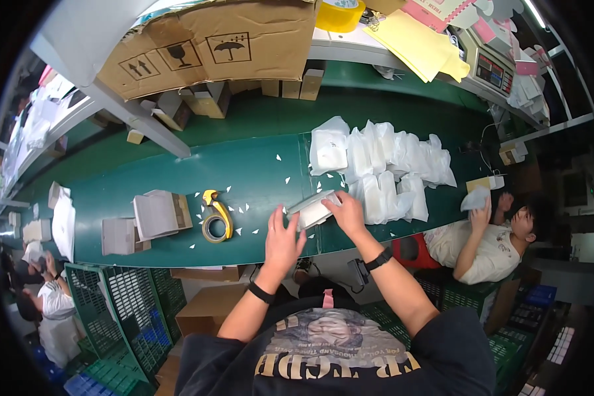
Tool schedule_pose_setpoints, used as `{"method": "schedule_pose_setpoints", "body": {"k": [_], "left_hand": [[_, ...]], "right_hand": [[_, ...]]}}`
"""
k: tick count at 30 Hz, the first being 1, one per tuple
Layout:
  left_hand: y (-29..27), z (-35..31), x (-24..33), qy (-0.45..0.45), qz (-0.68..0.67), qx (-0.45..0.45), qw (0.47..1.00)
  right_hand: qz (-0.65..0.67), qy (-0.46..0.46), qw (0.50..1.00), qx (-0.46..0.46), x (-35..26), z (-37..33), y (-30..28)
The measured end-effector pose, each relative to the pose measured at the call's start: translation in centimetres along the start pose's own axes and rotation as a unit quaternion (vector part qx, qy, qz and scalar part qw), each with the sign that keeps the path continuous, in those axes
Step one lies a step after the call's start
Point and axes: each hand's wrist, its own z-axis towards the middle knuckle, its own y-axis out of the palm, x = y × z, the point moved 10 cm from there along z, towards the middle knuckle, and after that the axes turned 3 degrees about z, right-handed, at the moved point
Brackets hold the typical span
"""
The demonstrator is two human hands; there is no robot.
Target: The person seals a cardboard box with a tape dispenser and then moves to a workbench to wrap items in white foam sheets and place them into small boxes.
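Note:
A small flat white box, with a greyish edge along its far side, is tilted just above the green table. My right hand grips its right end, thumb across the top. At its left end is my left hand, fingers apart and thumb spread; whether its fingertips touch the box is hard to see. Left of my hands lies a yellow tape dispenser with a roll of tape. Small white paper scraps are scattered around it. Beyond my right hand stand several packs in white translucent wrapping.
Grey-brown boxes stand on the left of the green table. A large cardboard carton sits on the shelf above. At right, a co-worker holds a white pack. Green crates are stacked below the table edge.

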Motion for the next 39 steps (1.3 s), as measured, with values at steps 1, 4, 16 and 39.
{"method": "schedule_pose_setpoints", "body": {"k": [1,4,16,39], "left_hand": [[-0.5,-1.1,1.8,0.038,0.011,0.025,0.999],[-1.2,-2.6,6.3,0.115,0.042,0.078,0.989],[1.7,-3.0,4.5,0.087,0.161,0.005,0.983],[3.9,1.7,-4.7,-0.369,-0.463,-0.082,0.802]], "right_hand": [[0.015,0.011,0.999,0.033,0.5,-0.7,-0.5],[0.021,-0.019,1.000,0.006,0.6,-1.8,0.0],[0.118,-0.122,0.985,0.043,-1.2,-8.9,-1.0],[0.384,0.177,0.887,-0.186,3.1,-2.5,3.1]]}}
